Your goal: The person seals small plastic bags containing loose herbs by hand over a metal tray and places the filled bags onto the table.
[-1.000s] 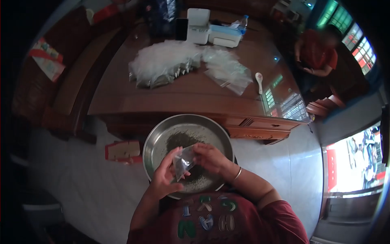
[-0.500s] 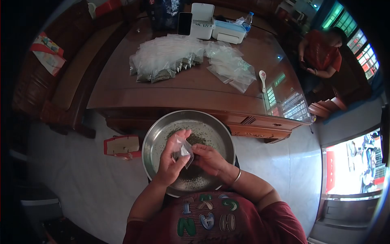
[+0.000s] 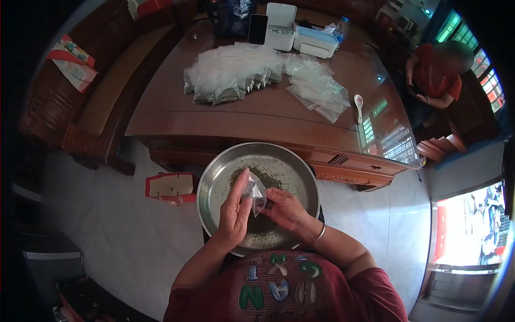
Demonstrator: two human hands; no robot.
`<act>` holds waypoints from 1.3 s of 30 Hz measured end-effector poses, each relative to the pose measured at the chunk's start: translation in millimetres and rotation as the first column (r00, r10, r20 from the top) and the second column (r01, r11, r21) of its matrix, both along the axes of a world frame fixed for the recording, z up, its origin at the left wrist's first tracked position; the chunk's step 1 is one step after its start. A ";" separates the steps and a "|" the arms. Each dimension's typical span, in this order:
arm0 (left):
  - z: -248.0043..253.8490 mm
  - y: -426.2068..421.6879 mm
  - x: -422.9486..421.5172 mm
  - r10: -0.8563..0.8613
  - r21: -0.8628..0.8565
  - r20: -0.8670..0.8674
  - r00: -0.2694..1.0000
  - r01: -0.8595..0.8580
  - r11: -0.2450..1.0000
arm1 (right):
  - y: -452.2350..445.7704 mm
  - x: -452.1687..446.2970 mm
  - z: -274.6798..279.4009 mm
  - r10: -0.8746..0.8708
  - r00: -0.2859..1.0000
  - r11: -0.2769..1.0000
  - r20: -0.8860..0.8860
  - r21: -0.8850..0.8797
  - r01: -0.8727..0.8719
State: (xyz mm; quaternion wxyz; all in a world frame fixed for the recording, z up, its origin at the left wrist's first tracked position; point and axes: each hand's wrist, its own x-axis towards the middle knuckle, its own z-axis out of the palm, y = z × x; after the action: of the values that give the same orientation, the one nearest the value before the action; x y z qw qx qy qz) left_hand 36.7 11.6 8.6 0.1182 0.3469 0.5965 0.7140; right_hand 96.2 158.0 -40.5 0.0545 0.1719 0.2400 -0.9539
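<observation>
A small clear plastic bag (image 3: 256, 192) is held between my hands above a wide round metal pan (image 3: 204, 199). My left hand (image 3: 234, 216) keeps the bag between its long, straightened fingers and its thumb. At the bag's other edge, my right hand (image 3: 288, 209) pinches the plastic with thumb and fingertips; a bangle circles that wrist. Under the hands, dried dark-green herb flakes (image 3: 272, 176) lie heaped and scattered over the pan's bottom. Whether the bag has any flakes in it, I cannot tell.
On the wooden table (image 3: 177, 121) lie several filled bags (image 3: 230, 75), flat empty-looking bags (image 3: 317, 88) and a spoon (image 3: 359, 108). Behind them stand a phone (image 3: 257, 29), boxes (image 3: 315, 42) and a bottle (image 3: 341, 28). A red-edged carton (image 3: 170, 185) rests on the floor. A person (image 3: 437, 75) sits at right.
The whole view has shifted, so the table and pan appear farther right. My left fingers have straightened alongside the bag, and the bag has turned slightly between my hands.
</observation>
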 end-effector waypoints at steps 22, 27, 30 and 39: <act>34.4 -7.7 -3.1 0.106 -0.343 -0.488 0.866 -0.302 0.889 | 1.0 -2.5 -21.2 0.018 0.998 1.000 -0.062 0.026 -0.017; 32.6 -13.5 3.1 0.115 -0.402 -0.352 0.929 -0.261 0.878 | -2.0 -2.4 -20.6 0.020 0.997 1.000 -0.069 0.023 -0.019; 29.6 -14.4 3.2 0.120 -0.401 -0.343 0.932 -0.261 0.878 | 0.8 -1.6 -17.8 0.010 0.999 0.999 -0.051 0.032 -0.008; 47.6 -17.9 6.4 0.193 -0.347 0.106 0.975 -0.146 0.927 | 1.5 -1.1 -15.8 0.015 0.999 0.998 -0.032 0.064 -0.013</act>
State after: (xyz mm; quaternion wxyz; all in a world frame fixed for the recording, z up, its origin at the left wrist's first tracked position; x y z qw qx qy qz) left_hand 43.1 -6.3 56.2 0.1545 0.2183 0.7279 0.6313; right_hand 95.1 159.5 -56.3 0.0517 0.1566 0.2723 -0.9480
